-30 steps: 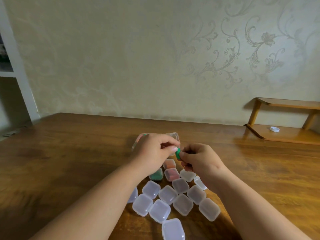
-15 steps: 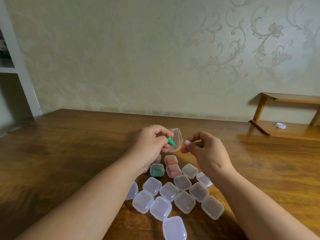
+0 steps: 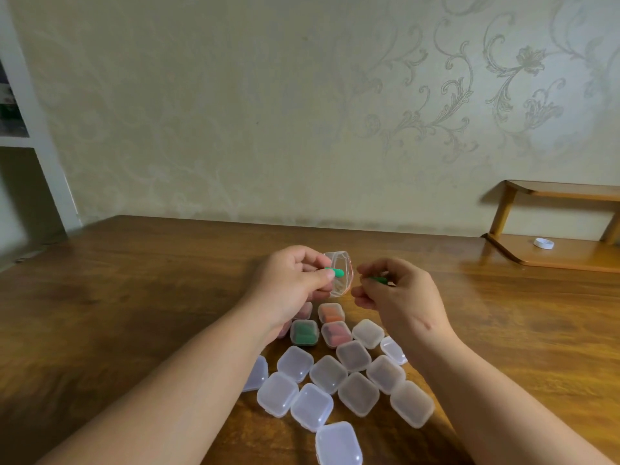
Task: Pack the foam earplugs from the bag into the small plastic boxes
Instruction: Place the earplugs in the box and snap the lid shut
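- Head view, far left: a white shelf (image 3: 23, 142) stood at the frame's edge, beside the wooden table (image 3: 134, 280).
- Raised above the table, the left hand (image 3: 295, 280) pinched a green plug (image 3: 335, 272) between thumb and forefinger. The plug's tip poked out in front of an open box (image 3: 342, 260), which the same hand held tilted on edge.
- Below the hands lay filled, shut boxes: a pink box (image 3: 303, 311) partly hidden by the left wrist, a green box (image 3: 304, 332), an orange box (image 3: 331, 312) and a red box (image 3: 336, 334).
- Nearer the camera, the empty boxes (image 3: 328, 374) lay packed close together on the table.
- Just beside the open box but apart from it, the right hand (image 3: 399, 297) curled its fingers round a second plug (image 3: 379, 280), which was mostly hidden.
- Far right, a low wooden rack (image 3: 553, 260) carried a white cap (image 3: 544, 243).
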`<move>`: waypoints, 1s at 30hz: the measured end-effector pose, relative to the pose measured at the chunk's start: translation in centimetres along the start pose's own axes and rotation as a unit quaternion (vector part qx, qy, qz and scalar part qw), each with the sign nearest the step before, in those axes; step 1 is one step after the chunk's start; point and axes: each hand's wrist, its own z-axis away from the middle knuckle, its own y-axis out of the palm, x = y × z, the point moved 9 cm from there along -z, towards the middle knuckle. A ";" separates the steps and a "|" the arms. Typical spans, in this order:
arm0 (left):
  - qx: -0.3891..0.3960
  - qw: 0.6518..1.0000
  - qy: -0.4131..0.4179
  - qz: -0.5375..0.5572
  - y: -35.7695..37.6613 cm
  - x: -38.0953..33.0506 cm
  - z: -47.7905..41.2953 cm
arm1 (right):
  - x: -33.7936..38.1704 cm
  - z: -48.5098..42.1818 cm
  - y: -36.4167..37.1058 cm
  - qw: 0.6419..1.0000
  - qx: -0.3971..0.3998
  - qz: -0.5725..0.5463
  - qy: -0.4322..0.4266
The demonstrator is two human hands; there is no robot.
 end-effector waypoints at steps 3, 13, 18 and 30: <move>0.007 1.000 0.011 -0.010 0.2 -0.4 0.3 | 0.5 0.2 0.2 0.999 0.001 0.028 -0.038; 0.006 0.999 0.018 -0.039 0.0 -0.7 0.6 | 0.2 0.2 1.2 0.999 0.044 -0.007 -0.026; 0.014 0.999 0.033 -0.037 0.3 -0.7 0.4 | 0.3 0.2 1.7 0.997 0.062 -0.015 -0.036; 0.021 0.994 0.077 -0.070 0.6 -1.3 0.5 | 0.1 -0.2 0.3 0.998 -0.001 -0.028 -0.058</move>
